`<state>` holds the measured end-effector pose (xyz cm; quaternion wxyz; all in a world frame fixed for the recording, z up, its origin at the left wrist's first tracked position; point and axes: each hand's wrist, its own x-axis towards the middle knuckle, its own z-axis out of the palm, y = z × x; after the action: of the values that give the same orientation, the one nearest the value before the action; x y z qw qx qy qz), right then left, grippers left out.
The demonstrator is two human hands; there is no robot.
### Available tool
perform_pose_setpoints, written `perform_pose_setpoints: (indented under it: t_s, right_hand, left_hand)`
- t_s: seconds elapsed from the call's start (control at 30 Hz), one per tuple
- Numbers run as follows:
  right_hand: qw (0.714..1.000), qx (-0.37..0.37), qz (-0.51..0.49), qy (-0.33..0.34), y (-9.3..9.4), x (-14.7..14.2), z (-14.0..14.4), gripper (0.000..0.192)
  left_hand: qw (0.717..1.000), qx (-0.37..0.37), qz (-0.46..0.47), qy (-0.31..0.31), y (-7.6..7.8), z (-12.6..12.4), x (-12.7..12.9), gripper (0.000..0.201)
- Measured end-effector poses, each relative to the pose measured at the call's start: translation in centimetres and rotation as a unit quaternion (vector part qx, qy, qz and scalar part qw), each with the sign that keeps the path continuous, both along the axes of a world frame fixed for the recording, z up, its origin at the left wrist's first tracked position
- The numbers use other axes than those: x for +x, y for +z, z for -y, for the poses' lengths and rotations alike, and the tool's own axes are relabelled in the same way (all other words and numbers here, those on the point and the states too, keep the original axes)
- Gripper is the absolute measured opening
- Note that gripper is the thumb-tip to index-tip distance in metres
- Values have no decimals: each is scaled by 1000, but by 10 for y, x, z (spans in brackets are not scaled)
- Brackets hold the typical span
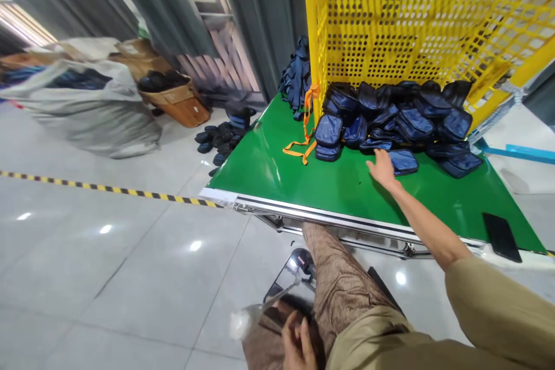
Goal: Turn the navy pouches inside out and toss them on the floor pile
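The right hand [382, 169], fingers spread and gripping nothing, is laid on the green table [277, 170] touching a flat navy pouch [403, 161] just to its right, long axis crosswise, among perhaps twenty spilled from one tipped yellow crate [416, 29], while the left hand [299, 347], loosely curled, is kept at the lap.
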<state>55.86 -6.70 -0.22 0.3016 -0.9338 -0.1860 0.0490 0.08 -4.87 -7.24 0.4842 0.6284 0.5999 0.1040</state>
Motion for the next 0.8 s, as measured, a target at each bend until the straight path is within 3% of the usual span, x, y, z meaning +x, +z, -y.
perform_pose_setpoints:
  t_s: [0.1,0.2,0.33,0.43,0.5,0.57,0.67,0.73,0.8]
  right_hand:
    - [995,-77,-8,-65,-1,21,54,65]
    - [991,-116,-32,-53,-7,11,80,47]
    - [993,-91,-49,51,-11,-35,79,39]
    - [977,32,-111,178,-3,-85,72,52]
    - [941,120,-198,248,9,-121,68,63]
    - [894,147,-294,305,23,-153,65,66]
    - [803,122,-408,417,40,-186,63,59]
    - [744,108,-450,482,45,-196,61,46]
    - [716,101,-470,507,45,-198,60,33]
  left_hand:
    - [999,-5,28,-16,-8,3,10,50]
    - [997,-21,56,-40,-10,0,19,52]
    - [985,-85,125,-78,4,-2,42,60]
    - [959,-182,212,-53,26,2,70,77]
    - [920,-267,286,6,44,-1,90,91]
    - [859,-360,357,68,60,-13,102,96]
    - [767,-443,453,101,76,-40,99,72]
    - [746,-453,473,118,80,-54,88,59]
    - [755,-444,464,134,81,-61,79,46]
